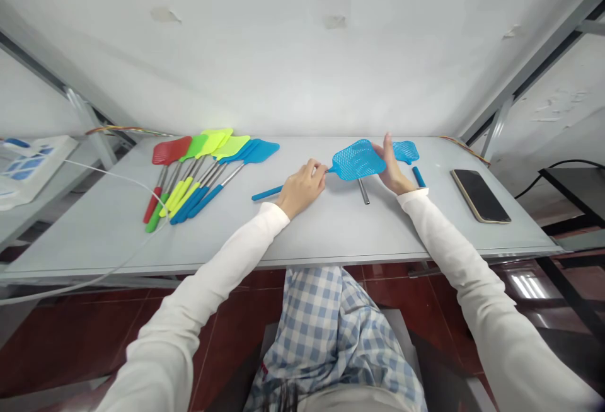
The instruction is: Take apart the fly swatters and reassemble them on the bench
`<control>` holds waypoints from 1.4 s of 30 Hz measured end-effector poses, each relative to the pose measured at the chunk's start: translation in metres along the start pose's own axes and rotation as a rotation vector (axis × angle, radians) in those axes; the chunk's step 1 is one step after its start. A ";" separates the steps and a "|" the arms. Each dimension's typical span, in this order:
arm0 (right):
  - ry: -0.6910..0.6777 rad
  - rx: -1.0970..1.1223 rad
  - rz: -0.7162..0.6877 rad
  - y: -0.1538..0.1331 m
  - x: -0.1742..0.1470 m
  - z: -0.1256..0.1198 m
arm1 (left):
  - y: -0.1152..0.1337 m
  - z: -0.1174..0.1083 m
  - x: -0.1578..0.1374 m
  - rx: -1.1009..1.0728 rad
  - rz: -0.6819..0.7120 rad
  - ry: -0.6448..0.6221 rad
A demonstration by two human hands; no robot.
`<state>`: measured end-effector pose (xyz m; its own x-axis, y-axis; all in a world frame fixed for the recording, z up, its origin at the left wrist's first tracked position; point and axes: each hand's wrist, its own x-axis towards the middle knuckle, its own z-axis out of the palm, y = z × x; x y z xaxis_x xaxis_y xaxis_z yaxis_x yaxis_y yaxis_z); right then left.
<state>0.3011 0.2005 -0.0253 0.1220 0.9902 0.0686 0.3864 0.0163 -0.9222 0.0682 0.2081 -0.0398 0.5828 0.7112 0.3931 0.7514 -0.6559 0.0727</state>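
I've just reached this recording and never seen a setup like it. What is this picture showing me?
There is no machine here: a person works with two bare hands, and the single picture comes from a camera worn on their head, looking forward and down.

The left hand grips a blue fly swatter by its shaft. The right hand, thumb raised, is at the far edge of its mesh head; whether it touches is hard to tell.

On the grey table lie a metal rod, another blue mesh head, a short blue piece and a phone. To the left is a fanned pile of red, green, yellow and blue swatters.
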 end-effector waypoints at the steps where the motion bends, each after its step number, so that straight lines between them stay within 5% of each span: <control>1: -0.020 0.106 0.026 0.000 0.000 -0.003 | 0.002 0.001 0.002 0.004 0.010 -0.007; 6: -0.176 0.370 -0.023 -0.001 0.003 -0.018 | 0.000 0.006 0.009 -0.007 0.040 -0.077; 23: -0.001 0.244 -0.035 -0.001 0.004 -0.027 | -0.013 0.005 0.010 -0.060 0.083 -0.110; 31: 0.195 0.144 -0.021 0.003 0.009 -0.051 | -0.027 0.004 0.007 -0.121 0.028 -0.066; 36: 0.139 0.176 -0.092 0.000 0.010 -0.041 | -0.010 0.000 0.018 -0.311 0.019 -0.076; 42: 0.189 0.256 -0.226 0.002 0.012 -0.033 | 0.016 -0.004 0.038 -0.380 0.023 -0.249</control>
<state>0.3341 0.2081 -0.0138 0.2351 0.9150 0.3278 0.1854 0.2888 -0.9393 0.1010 0.2236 -0.0199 0.6897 0.7039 0.1698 0.5974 -0.6857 0.4159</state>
